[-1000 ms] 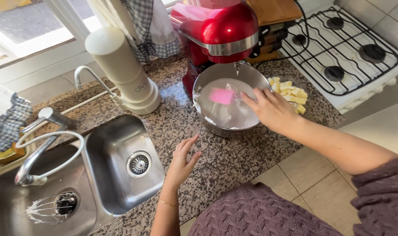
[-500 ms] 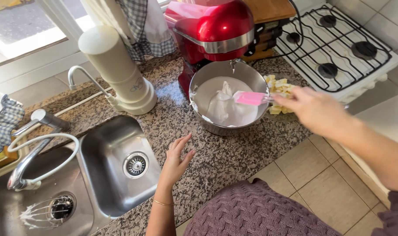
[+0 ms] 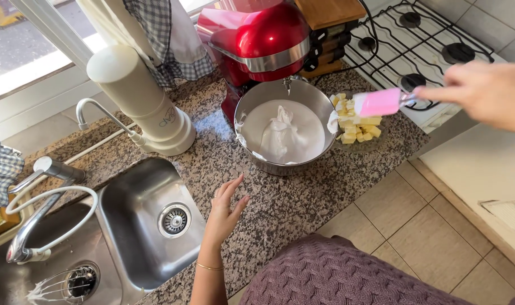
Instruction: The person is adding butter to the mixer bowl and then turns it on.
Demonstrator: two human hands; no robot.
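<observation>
Above the dish of butter cubes [image 3: 359,127], a pink spatula [image 3: 377,103] was gripped in the closed right hand [image 3: 483,93], lifted clear of the whipped white mixture in the mixer bowl [image 3: 286,135]. Stirring was judged paused. The left hand [image 3: 223,212] was rested open and empty on the granite counter [image 3: 303,197].

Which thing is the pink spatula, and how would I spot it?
Find the red stand mixer at the back of the speckled counter. Right of its steel bowl, above the yellow butter cubes, the right hand holds the spatula. It is the only pink thing there.

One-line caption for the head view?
Right hand holds pink silicone spatula beside steel mixer bowl; left hand rests on speckled granite counter.
</observation>
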